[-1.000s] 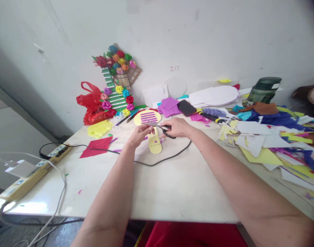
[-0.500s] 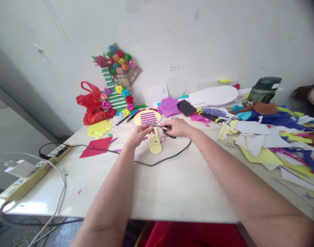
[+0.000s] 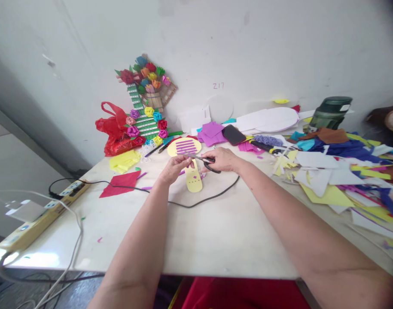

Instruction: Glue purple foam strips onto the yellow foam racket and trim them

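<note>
My right hand [image 3: 224, 159] is closed round the black handles of a pair of scissors [image 3: 209, 163], whose blades point left toward my other hand. The fingers of my left hand [image 3: 176, 166] are pinched together at the blades; what they hold is too small to make out. Beneath both hands lies a pale yellow paper cutout [image 3: 194, 183] with a long rounded strip and a wide oval top. Several purple strips [image 3: 186, 146] run across that oval. Loose purple bits lie around the cutout.
A black cable [image 3: 190, 207] crosses the table to a power strip [image 3: 48, 210]. Red paper [image 3: 119, 184] and yellow paper [image 3: 124, 161] lie left. Behind stand a red bag [image 3: 111, 133] and a paper-flower craft [image 3: 144, 107]. Right are paper scraps [image 3: 325, 193], a phone [image 3: 234, 134] and a bottle [image 3: 329, 112].
</note>
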Motion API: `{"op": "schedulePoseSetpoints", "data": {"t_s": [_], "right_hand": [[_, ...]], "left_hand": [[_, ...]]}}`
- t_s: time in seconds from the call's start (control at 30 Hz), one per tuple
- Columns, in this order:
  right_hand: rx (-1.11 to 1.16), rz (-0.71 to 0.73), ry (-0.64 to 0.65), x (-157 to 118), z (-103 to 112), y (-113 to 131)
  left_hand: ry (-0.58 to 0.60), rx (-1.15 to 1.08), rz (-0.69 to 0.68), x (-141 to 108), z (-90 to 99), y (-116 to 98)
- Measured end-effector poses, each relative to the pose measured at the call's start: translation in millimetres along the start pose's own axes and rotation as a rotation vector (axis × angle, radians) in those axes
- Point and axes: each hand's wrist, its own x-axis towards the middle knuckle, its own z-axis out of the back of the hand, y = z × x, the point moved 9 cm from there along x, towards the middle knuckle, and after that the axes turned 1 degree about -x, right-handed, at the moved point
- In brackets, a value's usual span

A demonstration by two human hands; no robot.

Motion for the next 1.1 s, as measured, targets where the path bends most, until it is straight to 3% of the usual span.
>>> {"op": "schedulePoseSetpoints", "data": {"t_s": [0.53, 0.83, 1.1], "right_hand": [[0.280, 0.028, -0.012, 2.5, -6.8, -10.3], [0.029, -0.014, -0.085, -0.4, 10.6, -7.4], [-0.132, 0.066, -0.077, 2.2, 2.3, 3.2]], "left_hand": [[-0.020, -0.032, -0.015, -2.2, -0.7, -6.9], [-0.117, -0.078, 0.037, -4.1, 8.8, -3.2], [-0.238, -0.162, 0.018, -4.2, 17.7, -1.8]]}}
